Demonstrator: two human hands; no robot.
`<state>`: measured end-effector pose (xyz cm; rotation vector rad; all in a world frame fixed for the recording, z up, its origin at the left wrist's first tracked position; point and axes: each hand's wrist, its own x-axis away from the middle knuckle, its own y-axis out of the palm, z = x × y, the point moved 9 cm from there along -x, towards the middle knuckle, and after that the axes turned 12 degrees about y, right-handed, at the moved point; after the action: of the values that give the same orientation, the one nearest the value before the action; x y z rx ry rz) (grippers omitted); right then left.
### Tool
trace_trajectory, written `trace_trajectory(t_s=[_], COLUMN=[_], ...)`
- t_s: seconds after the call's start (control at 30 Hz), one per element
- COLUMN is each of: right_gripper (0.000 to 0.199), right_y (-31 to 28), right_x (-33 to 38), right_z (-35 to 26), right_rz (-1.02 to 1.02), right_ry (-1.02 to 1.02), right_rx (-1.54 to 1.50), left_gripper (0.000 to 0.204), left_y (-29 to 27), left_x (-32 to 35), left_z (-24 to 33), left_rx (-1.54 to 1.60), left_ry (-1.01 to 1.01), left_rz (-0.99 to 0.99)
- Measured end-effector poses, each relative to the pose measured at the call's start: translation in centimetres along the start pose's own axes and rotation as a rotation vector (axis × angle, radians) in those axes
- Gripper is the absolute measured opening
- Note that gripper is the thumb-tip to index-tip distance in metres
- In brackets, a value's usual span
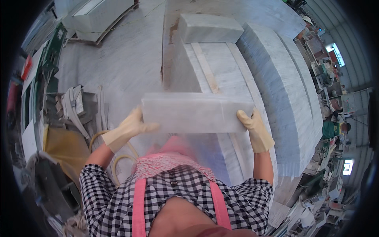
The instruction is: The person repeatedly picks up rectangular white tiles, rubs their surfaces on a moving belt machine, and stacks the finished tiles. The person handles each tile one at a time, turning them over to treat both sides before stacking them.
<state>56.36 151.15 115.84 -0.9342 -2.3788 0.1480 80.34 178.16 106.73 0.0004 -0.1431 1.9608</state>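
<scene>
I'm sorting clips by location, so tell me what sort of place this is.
Likely a stone-working shop: the pale slab being held, long stacks of gray-streaked slabs at right, and a ribbed, warehouse-like wall at far right.

Grey floor [118, 59] across the upper left of the frame, pale stone stack [221, 59] right of centre, bearing two lengthwise strips [204, 67], one block [211, 28] at its upper end

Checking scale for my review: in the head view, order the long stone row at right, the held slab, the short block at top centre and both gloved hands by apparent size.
1. Long stone row
2. Held slab
3. Short block
4. Left hand and right hand: too alike to rank
</scene>
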Motion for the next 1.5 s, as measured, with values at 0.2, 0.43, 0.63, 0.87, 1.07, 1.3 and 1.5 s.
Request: trace_trajectory(t_s=[0.2,0.43,0.63,0.87,1.07,1.3,1.5], right_gripper=[0.077,0.054,0.045,0.060,0.080,0.100,0.088], right_y=[-3.2,-8.2,-8.2,-9.0,-12.2,-12.5,-11.7], right_x=[-14.6,-28.3,-32.5,-34.2,-32.1,-26.9,-24.7], right_z=[-9.2,-17.3,-18.6,-18.4,-20.5,-23.9,-24.1], right_rz=[-0.192,-0.137,-0.094,-0.146,-0.024,0.102,0.191], right_ry=[-0.279,-0.278,-0.282,-0.283,-0.347,-0.578,-0.624], right_rx=[0.101,0.314,0.083,0.300,0.403,0.575,0.855], left_gripper=[0.061,0.047,0.045,0.062,0.092,0.093,0.095], left_y=[-4.6,-6.3,-5.9,-4.3,-0.6,-0.7,0.2], left_x=[-12.5,-23.5,-26.8,-25.5,-23.7,-24.6,-24.4], left_z=[5.1,8.0,9.9,11.3,20.3,21.6,21.8], left_rx=[-0.394,-0.577,-0.786,-0.930,-1.229,-1.151,-1.185], left_ry=[0.162,0.232,0.366,0.181,0.583,0.389,0.458], left_rz=[0.153,0.490,0.529,0.525,0.510,0.283,0.218])
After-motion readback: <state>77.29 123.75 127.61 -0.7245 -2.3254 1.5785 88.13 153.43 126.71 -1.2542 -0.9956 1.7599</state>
